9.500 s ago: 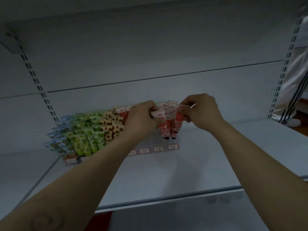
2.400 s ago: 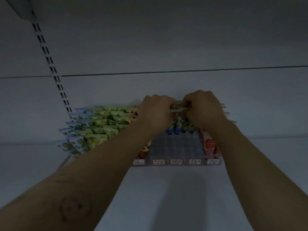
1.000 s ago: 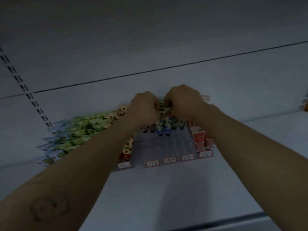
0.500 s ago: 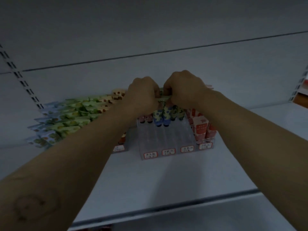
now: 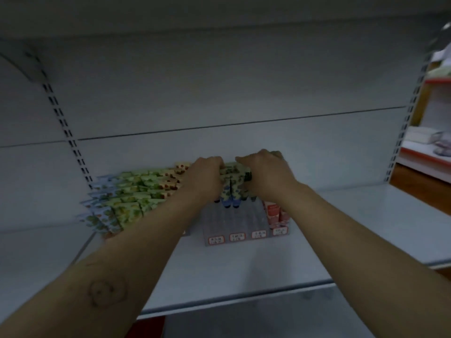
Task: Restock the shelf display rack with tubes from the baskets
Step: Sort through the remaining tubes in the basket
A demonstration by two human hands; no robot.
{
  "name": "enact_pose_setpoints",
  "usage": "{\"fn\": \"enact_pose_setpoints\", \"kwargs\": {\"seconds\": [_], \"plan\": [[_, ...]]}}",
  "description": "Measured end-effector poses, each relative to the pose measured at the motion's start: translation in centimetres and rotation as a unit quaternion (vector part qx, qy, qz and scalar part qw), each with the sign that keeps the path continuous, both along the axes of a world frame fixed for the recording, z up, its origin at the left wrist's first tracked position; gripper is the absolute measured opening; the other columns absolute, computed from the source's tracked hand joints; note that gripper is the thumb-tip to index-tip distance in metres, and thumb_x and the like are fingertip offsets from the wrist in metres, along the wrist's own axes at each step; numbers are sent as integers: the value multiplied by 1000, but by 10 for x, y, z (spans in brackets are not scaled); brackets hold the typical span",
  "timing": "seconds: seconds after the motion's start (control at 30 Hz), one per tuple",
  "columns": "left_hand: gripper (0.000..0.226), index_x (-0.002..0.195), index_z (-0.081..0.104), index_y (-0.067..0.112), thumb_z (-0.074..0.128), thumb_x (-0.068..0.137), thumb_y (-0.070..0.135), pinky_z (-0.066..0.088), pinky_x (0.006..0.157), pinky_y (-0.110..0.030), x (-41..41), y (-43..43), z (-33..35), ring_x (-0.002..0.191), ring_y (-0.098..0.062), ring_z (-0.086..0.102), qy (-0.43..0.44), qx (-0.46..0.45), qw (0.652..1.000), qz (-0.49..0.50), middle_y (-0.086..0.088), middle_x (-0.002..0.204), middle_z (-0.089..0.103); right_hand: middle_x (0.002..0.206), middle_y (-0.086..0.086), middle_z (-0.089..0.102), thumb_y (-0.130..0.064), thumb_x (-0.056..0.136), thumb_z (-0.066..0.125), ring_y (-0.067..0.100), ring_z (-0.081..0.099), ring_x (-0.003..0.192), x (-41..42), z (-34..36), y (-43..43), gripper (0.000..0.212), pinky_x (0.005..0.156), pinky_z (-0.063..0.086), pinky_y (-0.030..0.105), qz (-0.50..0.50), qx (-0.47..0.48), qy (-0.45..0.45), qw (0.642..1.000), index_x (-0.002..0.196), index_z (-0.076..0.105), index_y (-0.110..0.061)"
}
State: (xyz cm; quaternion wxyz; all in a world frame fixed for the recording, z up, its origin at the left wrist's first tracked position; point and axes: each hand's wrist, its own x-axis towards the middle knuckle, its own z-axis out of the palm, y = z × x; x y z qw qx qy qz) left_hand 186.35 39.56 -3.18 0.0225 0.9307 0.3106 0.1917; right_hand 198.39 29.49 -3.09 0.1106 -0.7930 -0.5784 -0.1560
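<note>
Tubes point(image 5: 230, 191) seemingly upright, capped ends pointing down.

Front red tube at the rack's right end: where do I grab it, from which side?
Pinch the red tube by its upper end, coming from the front: it stands upright in the rack, others close behind, and the right hand holding blue-capped tubes is just above.
</note>
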Motion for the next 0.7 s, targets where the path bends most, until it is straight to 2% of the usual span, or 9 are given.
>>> {"fn": "enact_pose_setpoints", "kwargs": {"seconds": [0.1, 0.17, 0.27, 0.33, 0.47, 0.6, 0.7], "plan": [[27, 113, 60, 11, 59, 86, 15, 52, 75, -36, -27, -30, 3, 96, -26, 59, -5, 32, 999, -16, -10, 109, 63, 118, -1, 63, -35, 82, 64, 20, 50, 111, -25, 1, -41, 43, 94, 25, 26, 16, 49, 11, 999, 123, 59, -24], [27, 112, 63, 14, 61, 86, 22, 50, 76, -34, -51, -54, -7, 98, -26, 60, -34, 54, 997, -31, -9, 110, 65, 113, -2, 66, -39, 77, 67, 20, 54, 107, -47, -6, -67, 44, 90, 31, 27, 32, 56, 15, 998, 119, 62, -26], [39, 124, 58, 23, 64, 87, 35, 49, 83, -35, -94, -93, -39, 105, -25, 58, -37, 25, 998, -33, -3, 118, 63, 123, -3, 62, -44, 80, 68, 21, 53, 112, -85, -29, -106, 55, 92, 36, 31, 44, 31, 55, 997, 131, 54, -29], [40, 123, 59, 23, 64, 87, 39, 45, 87, -35, -123, -117, -72, 107, -23, 56, -37, 12, 998, -46, 1, 118, 63, 128, -4, 59, -47, 84, 65, 18, 52, 115, -106, -52, -130, 59, 95, 37, 30, 41, 0, 88, 995, 137, 48, -28], [33, 108, 68, 19, 73, 79, 35, 47, 80, -36, -163, -157, -151, 94, -27, 63, -9, -5, 997, -81, -1, 103, 69, 128, -7, 57, -49, 87, 60, 15, 56, 111, -137, -119, -165, 52, 90, 44, 28, 55, -117, 123, 984, 134, 48, -30], [43, 129, 53, 27, 54, 91, 47, 36, 99, -32, -173, -174, -213, 118, -18, 50, 110, -100, 986, -72, 6, 130, 56, 141, -2, 49, -52, 90, 55, 19, 52, 120, -147, -181, -183, 61, 96, 44, 32, 42, -247, 143, 957, 143, 39, -26], [44, 130, 52, 25, 56, 91, 45, 37, 100, -33, -173, -177, -249, 119, -19, 49, 138, -147, 978, -60, 3, 130, 56, 142, 2, 48, -48, 89, 59, 22, 49, 124, -146, -218, -183, 65, 96, 45, 34, 38, -323, 133, 936, 145, 36, -23]]}}
